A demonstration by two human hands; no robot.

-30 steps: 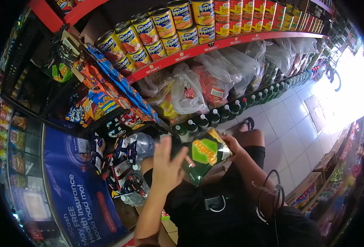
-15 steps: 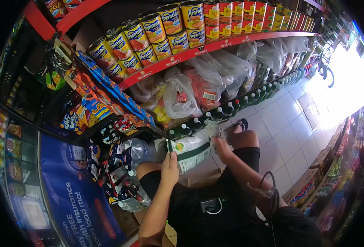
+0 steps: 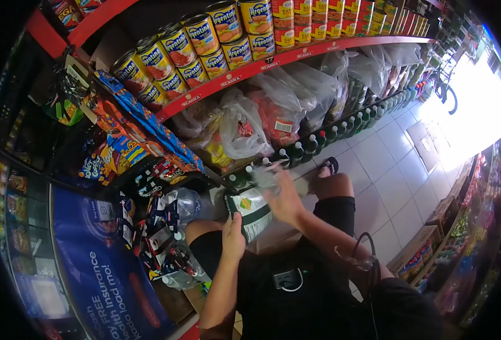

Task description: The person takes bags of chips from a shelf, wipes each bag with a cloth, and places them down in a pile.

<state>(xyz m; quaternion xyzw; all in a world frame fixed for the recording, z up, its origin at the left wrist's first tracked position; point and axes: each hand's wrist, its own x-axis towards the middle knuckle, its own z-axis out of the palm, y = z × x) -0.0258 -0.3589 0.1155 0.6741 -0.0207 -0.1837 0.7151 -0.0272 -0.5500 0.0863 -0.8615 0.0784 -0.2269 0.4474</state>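
Note:
My left hand (image 3: 234,241) grips the lower left edge of a white and green packet (image 3: 253,218), with the thumb on its front. The packet has a yellow and green emblem and small print, and it is tilted above my lap. Over its right side is my right hand (image 3: 284,199), somewhat blurred, with the fingers bent round a crumpled, pale, partly see-through wad (image 3: 265,177). I cannot tell whether the wad is cloth or plastic. The right hand hides part of the packet.
Green bottles (image 3: 299,148) line the floor in front of tied plastic bags (image 3: 244,127). Above runs a red shelf edge (image 3: 227,79) bearing stacked cans (image 3: 210,37). Large clear bottles (image 3: 185,205) and dark packets (image 3: 161,241) stand at left, beside a blue banner (image 3: 106,266).
My right hand has moved left with the pale wad, from the packet's right end to over its face. The packet's visible front has shortened; the left hand stays nearly in place.

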